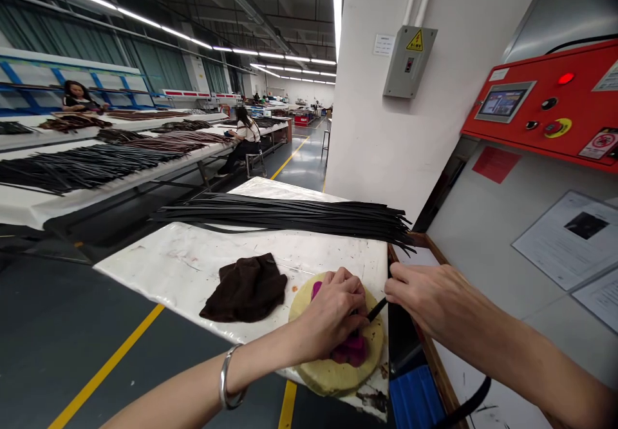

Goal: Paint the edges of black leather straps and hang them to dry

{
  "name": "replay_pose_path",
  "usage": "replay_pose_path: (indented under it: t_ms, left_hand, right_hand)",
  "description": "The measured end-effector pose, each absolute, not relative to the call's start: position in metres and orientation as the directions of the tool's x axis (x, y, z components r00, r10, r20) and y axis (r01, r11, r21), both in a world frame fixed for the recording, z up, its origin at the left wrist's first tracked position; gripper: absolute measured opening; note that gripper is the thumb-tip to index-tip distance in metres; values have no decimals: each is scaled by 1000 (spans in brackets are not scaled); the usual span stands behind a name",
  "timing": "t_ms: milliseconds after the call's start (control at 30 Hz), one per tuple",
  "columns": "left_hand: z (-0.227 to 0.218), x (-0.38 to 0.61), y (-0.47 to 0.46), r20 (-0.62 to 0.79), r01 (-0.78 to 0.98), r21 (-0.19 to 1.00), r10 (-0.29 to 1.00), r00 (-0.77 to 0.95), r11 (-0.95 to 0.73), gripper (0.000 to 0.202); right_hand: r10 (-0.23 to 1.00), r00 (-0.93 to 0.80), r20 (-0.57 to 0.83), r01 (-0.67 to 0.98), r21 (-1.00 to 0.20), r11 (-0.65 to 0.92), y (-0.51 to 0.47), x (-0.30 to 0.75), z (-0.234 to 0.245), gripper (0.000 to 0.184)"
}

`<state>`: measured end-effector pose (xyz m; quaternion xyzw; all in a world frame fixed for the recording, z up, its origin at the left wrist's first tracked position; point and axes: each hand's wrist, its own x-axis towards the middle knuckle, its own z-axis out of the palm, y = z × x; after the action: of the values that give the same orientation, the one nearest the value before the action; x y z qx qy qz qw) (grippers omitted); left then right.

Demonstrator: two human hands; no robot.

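Observation:
My left hand (340,310), with a silver bangle on its wrist, is closed over a round yellow pad (316,377) at the table's near corner. Magenta material (351,352), of a kind I cannot make out, shows on the pad around and beneath that hand. A narrow black strap (377,310) runs from under my left fingers to my right hand (422,290), which pinches it just past the table edge. More of the strap hangs in a loop below my right forearm. A crumpled dark brown cloth (246,287) lies left of the pad.
A bundle of black straps (290,215) lies across the white table (168,255). At right stand a red control panel (541,107) and a blue object (416,397) low down. Long tables of straps (96,165) and seated people (247,133) are farther back.

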<state>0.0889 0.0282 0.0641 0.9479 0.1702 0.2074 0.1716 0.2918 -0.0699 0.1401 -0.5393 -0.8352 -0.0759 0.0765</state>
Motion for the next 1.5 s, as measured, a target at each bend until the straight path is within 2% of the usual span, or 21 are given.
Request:
replay_pose_path:
  t_ms: [67,100,200,267,333,500,567,800,967,1500]
  left_hand:
    - [69,90,31,466,252,299,371,803,-920,13]
    - [72,89,32,548,258,225,341,764,-940,14]
    - [76,84,34,735,278,-36,163,659,-960,18]
    - [73,79,33,775,288,-161,60,629,-944,19]
    - [67,73,31,792,299,-214,15,610,-930,19]
    - [58,50,19,851,356,-213,6,525,-910,15]
    - [58,38,11,869,376,-200,14,495,-905,20]
    - [39,7,-10,905,532,53,266,332,-845,49]
    - [20,-2,-14,872,571,171,393,292,-803,54]
    - [8,-1,-15,830,579,277,495,259,-767,50]
  right_hand:
    - [948,-249,199,937,-198,288,-74,300,139,11]
    - [973,-159,166,915,-346,209,-76,303,135,14]
    - [998,-9,-57,649,-760,-37,-77,309,111,38]
    - [987,-31,-159,422,-897,-132,-77,307,89,44]
    - [987,-58,-153,298,-946,-129,-76,301,70,46]
    - [1000,-4,20,365,-931,20,-75,281,53,37]
    - [996,-1,87,414,-907,79,-74,275,50,35]
    - [964,-55,262,540,-804,249,-73,271,26,29]
    - [921,-78,381,584,-731,352,-72,270,15,20]
    - [884,-93,458,676,-623,394,-77,269,10,21]
